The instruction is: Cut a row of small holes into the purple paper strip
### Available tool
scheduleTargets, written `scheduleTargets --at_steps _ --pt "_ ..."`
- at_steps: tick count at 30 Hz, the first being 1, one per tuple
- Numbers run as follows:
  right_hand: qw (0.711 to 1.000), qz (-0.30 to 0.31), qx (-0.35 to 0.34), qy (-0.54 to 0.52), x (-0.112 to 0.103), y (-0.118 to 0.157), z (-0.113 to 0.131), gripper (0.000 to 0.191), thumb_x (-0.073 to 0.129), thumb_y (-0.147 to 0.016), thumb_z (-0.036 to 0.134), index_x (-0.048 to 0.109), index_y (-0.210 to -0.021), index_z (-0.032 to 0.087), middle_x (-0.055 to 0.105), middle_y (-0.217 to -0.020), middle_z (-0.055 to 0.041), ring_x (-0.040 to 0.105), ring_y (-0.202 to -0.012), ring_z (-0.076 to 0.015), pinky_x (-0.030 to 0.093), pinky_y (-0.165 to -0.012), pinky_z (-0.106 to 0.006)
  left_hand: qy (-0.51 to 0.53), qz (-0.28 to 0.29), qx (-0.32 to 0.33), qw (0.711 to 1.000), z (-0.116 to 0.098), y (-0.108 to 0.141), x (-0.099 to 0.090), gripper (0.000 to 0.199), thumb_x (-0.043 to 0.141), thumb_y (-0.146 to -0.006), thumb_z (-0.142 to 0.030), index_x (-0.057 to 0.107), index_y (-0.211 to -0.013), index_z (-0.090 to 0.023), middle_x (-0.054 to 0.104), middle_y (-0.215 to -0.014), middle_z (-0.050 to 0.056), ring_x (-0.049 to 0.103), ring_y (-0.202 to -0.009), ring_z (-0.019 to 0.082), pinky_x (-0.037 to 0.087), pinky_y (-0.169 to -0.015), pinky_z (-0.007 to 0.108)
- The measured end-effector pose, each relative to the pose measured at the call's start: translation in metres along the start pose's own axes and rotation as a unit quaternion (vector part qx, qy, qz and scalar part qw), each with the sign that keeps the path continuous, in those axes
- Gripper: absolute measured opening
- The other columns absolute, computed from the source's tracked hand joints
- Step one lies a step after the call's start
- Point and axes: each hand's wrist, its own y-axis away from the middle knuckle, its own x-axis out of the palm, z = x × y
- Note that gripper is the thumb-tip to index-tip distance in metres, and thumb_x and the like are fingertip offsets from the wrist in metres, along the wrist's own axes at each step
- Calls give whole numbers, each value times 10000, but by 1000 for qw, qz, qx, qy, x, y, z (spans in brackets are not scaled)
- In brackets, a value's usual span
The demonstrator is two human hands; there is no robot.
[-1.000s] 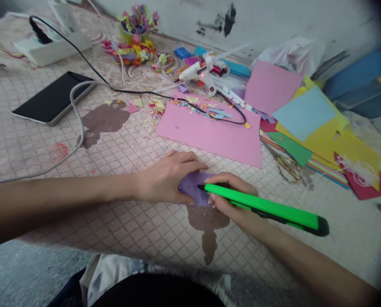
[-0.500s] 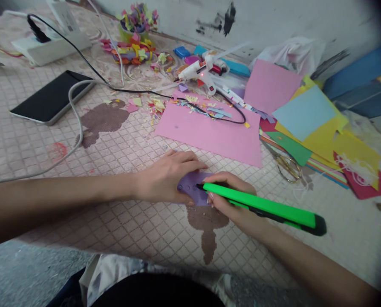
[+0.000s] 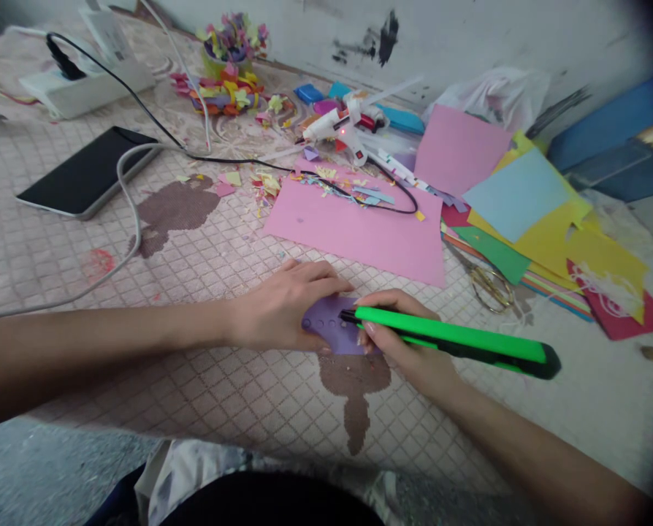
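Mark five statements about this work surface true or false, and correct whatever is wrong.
1. The right hand holds the green tool. True.
2. The left hand is lifted clear of the purple paper. False: it rests on the paper's left side.
3. The black cable passes over the large pink sheet. True.
4. The light blue sheet lies beneath the yellow paper. False: it lies on top.
5. A row of small circles shows on the purple paper. True.
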Motion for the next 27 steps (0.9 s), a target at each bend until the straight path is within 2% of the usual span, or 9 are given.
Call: scheduleTargets --at_steps 10,15,19,23,27 --pt "1000 -7 -12 7 -4 0 0 151 613 -896 201 631 -1040 241 664 -753 25 631 -641 -100 529 -590 -219 -50 -17 8 999 -4 3 2 670 770 -742 -438 502 -1285 -152 573 -1183 107 559 -1069 266 437 -929 424" --pt "998 -6 -32 57 -2 3 1 174 617 -879 181 639 -1040 242 669 -777 17 635 -641 -106 518 -581 -228 -101 -12 -11 995 -11 5 3 717 759 -748 -472 470 -1310 -135 567 -1173 126 583 -1008 268 465 -875 420" --pt "995 7 -46 91 0 4 1 189 624 -856 159 655 -1023 242 687 -832 6 645 -660 -108 512 -582 -229 -77 -5 -16 997 -8 4 3 709 738 -768 -502 468 -1314 -138 563 -1179 128 588 -1005 263 468 -874 412" --pt "995 12 -45 83 0 2 0 156 621 -869 181 658 -1010 237 678 -762 18 637 -632 -104 507 -573 -225 -15 9 -9 1000 -1 3 -2 693 761 -764 -390 449 -1339 -162 562 -1199 117 575 -1038 239 461 -899 376" --pt "994 38 -38 91 -1 -1 0 186 624 -871 165 649 -1038 243 667 -741 27 627 -612 -96 496 -546 -211 -1 26 -13 1000 0 3 -5 682 783 -736 -298 473 -1327 -155 561 -1202 111 567 -1053 238 453 -918 375"
